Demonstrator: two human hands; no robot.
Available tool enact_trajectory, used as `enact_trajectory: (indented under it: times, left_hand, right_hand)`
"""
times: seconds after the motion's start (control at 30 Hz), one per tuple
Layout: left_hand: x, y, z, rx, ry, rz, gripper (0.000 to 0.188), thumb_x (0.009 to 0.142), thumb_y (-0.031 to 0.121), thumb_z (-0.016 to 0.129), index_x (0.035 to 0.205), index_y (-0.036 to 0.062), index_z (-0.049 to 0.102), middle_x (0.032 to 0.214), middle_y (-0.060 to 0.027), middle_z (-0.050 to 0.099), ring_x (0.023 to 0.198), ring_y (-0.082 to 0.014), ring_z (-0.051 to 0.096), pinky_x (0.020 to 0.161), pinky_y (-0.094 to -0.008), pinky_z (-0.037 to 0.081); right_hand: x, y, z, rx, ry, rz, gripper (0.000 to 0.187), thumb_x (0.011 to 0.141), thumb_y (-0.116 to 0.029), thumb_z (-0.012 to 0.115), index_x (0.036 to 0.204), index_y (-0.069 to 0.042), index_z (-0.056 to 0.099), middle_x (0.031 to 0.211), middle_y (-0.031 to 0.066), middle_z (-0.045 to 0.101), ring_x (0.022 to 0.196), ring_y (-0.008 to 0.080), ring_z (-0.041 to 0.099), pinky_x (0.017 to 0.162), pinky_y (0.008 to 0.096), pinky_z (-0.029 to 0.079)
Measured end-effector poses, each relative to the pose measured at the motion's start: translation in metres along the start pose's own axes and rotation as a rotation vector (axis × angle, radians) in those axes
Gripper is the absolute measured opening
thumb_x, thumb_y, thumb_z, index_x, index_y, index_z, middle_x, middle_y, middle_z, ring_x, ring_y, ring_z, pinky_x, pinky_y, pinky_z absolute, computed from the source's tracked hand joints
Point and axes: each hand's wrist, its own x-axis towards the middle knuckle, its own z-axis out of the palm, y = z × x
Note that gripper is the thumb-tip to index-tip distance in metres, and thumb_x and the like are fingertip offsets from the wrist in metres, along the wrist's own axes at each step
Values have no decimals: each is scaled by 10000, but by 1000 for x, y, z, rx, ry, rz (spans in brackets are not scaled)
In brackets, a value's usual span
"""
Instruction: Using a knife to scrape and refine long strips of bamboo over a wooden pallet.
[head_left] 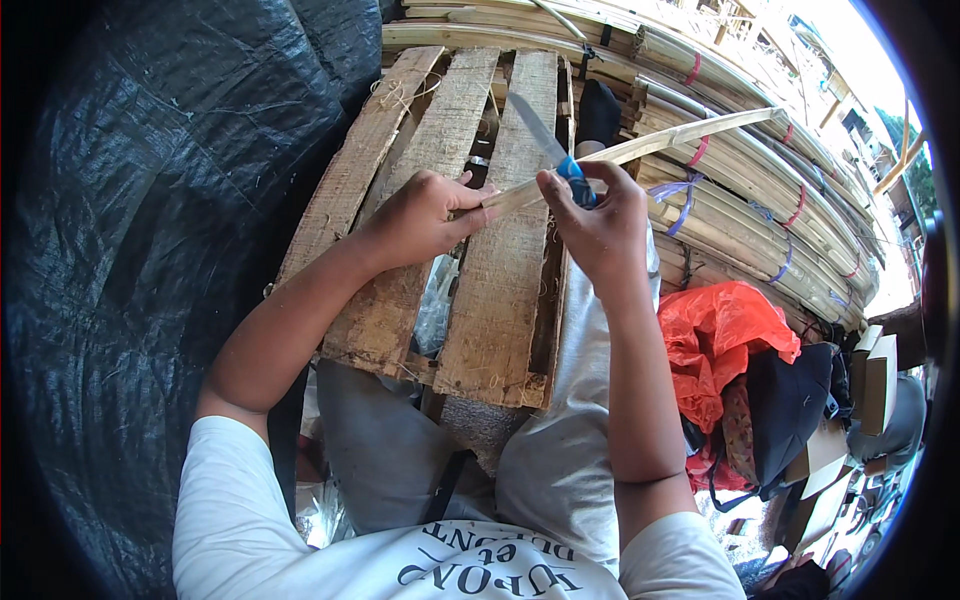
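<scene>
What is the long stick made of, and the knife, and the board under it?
The long stick looks like split bamboo: pale, smooth, thin. The knife seems to have a grey metal blade, dull, with a blue handle, maybe plastic. The board looks like rough bare wood, a slatted pallet, weathered and splintery.

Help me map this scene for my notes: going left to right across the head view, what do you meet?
Black tarp → left hand → wooden pallet → right hand holding a knife → orange plastic bag → cardboard boxes.
</scene>
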Motion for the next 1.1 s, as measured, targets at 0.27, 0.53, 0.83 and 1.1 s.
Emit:
enact_trajectory:
  times: [0.27, 0.53, 0.83, 1.1]
  left_hand:
    - [-2, -1, -3, 53, -52, -50, 233, 974, 125, 685, 1147, -24, 729, 849, -248, 722, 810, -259, 765, 1135, -432, 478]
    - [-1, 2, -4, 52, -50, -70, 208, 971, 117, 686, 1108, -32, 734, 803, -244, 703, 782, -274, 761, 1117, -407, 494]
    - [-3, 0, -3, 86, -37, -19, 226, 968, 130, 692, 1123, -28, 732, 869, -260, 710, 844, -287, 764, 1099, -420, 508]
    - [0, -4, 2, 19, -15, 9, 258, 973, 149, 694, 1181, -2, 721, 984, -252, 735, 950, -278, 762, 1119, -438, 484]
  right_hand:
    - [18, -7, 10, -39, -402, -15, 294, 837, -218, 841, 825, 50, 720, 577, 36, 526, 562, 93, 429, 519, 337, 408]
    - [27, -3, 11, 40, -533, -37, 195, 873, -158, 796, 907, 31, 763, 592, -7, 535, 577, 58, 432, 514, 305, 388]
    - [27, 14, 16, 209, -475, -16, 196, 903, -150, 787, 846, 32, 739, 599, -47, 482, 587, 42, 382, 497, 289, 339]
    - [14, 12, 2, 419, -517, 228, 250, 946, -148, 766, 768, 4, 679, 653, -96, 488, 584, 21, 347, 487, 270, 266]
